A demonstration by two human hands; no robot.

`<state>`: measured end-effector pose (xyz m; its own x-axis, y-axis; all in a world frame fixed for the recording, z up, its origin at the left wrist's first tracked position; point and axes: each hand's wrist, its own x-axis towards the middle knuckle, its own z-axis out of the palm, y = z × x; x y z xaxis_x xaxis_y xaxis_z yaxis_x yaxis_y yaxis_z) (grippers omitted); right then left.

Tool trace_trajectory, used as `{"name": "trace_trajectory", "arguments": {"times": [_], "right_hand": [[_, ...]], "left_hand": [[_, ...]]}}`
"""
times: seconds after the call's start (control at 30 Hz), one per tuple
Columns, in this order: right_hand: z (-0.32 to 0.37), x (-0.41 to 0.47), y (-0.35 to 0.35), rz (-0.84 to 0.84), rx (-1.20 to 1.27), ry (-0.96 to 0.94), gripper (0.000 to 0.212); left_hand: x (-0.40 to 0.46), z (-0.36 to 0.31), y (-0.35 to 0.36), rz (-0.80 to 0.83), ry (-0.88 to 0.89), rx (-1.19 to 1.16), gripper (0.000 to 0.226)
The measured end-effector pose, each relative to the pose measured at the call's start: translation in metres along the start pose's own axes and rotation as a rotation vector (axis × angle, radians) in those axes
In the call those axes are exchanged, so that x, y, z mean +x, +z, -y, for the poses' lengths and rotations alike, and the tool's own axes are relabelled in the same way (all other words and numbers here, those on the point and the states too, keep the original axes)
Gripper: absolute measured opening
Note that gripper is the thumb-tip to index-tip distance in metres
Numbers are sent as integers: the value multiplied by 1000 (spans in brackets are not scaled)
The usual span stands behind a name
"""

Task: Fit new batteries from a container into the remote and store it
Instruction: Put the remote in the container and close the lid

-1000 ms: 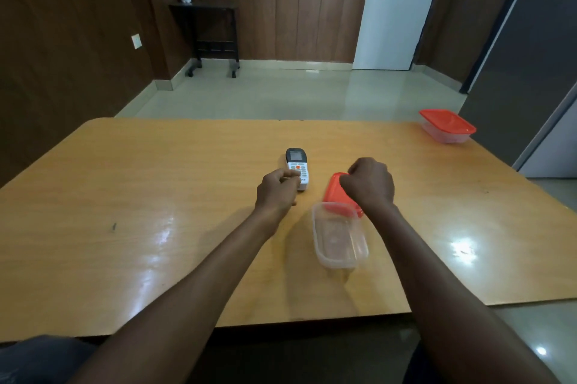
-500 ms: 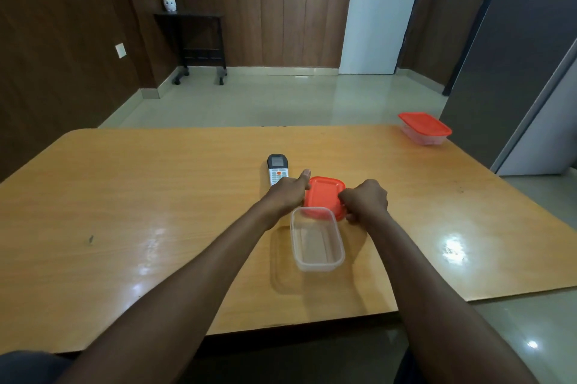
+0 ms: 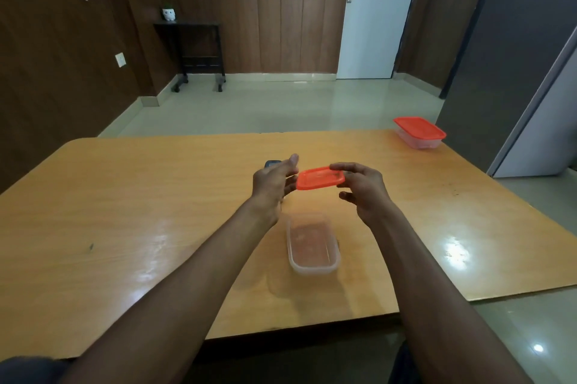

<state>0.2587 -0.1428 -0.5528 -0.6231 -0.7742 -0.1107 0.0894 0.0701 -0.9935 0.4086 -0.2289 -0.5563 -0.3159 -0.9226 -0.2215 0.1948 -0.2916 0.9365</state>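
Note:
Lifted above the table, the red lid (image 3: 320,177) is level between my two hands. My right hand (image 3: 363,188) grips its right end, fingers curled over the far edge and thumb hanging below. My left hand (image 3: 273,185) touches the lid's left edge with straight fingers, thumb raised clear of it. The clear container (image 3: 312,244) stands open on the wooden table (image 3: 140,212) just below and nearer to me; I see nothing inside it. Only the dark top end of the remote (image 3: 272,163) shows, lying behind my left hand.
A second clear container with a red lid (image 3: 420,133) sits closed at the table's far right corner. A grey cabinet stands right of the table. Beyond are tiled floor, a white door and a small black side table.
The red lid was lying on the table beyond the container; now both hands have lifted it into the air. My left hand has left the remote and come to the lid.

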Motion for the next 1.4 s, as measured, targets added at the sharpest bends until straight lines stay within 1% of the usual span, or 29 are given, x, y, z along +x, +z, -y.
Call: {"name": "trace_trajectory", "arguments": {"times": [0.03, 0.13, 0.2, 0.23, 0.33, 0.4, 0.5, 0.57, 0.67, 0.8, 0.9, 1.0, 1.13, 1.2, 1.3, 1.4], "right_hand": [[1, -5, -1, 39, 0, -24, 35], [4, -18, -6, 139, -106, -97, 42], [6, -28, -13, 192, -215, -116, 43], [6, -33, -17, 223, -243, -102, 38], [5, -48, -27, 286, -251, -22, 18], [2, -56, -28, 290, -326, -8, 15], [-6, -65, -22, 251, -523, 22, 28], [-11, -68, -16, 211, -596, 45, 32], [-14, -69, -10, 201, -653, 85, 32], [-15, -67, -11, 229, -628, 154, 33], [-13, -67, -12, 257, -602, 178, 38], [-8, -70, -11, 308, -520, 173, 44], [-3, -75, 2, 363, -413, 92, 37], [-2, -79, 11, 418, -352, 59, 38], [-3, -87, 26, 509, -327, 10, 40], [-8, -94, 43, 537, -320, -51, 36]], "left_hand": [[-3, 0, -2, -21, 0, -41, 31], [-13, 2, -12, -55, -13, -111, 48], [-22, 4, -22, -39, -13, -108, 50], [-27, 6, -27, -25, -4, -88, 48], [-42, 15, -39, 1, -1, -1, 41], [-50, 21, -43, 8, -18, 64, 33], [-59, 30, -47, -4, 13, 292, 34], [-63, 35, -48, -43, 56, 439, 33], [-67, 39, -48, -74, 60, 505, 31], [-69, 42, -49, -44, 6, 450, 37], [-69, 37, -50, -8, -73, 374, 45], [-71, 26, -55, 23, -128, 299, 43], [-78, 13, -75, 35, -80, 203, 36], [-82, 8, -90, 48, -39, 182, 35], [-89, 4, -115, 52, 12, 190, 38], [-95, 5, -137, 38, 66, 190, 42]]}}
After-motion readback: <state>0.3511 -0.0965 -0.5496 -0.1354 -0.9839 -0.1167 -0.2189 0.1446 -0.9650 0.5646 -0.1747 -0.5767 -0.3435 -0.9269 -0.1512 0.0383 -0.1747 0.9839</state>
